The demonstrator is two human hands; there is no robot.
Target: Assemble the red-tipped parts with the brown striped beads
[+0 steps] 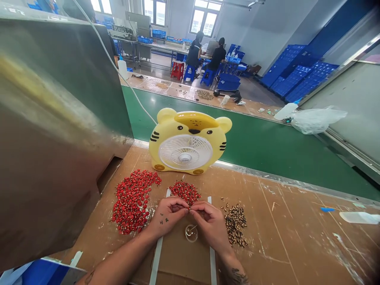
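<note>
Nothing legible — marks (166,219) on left hand (170,215)

Ink-marked left hand (168,217), tattooed right forearm (233,263)

A yellow animal-faced fan (187,144) stands upright — stacked blue crates (288,63) well beyond.

Glaring far windows (205,18), darkened right-hand corners
</note>
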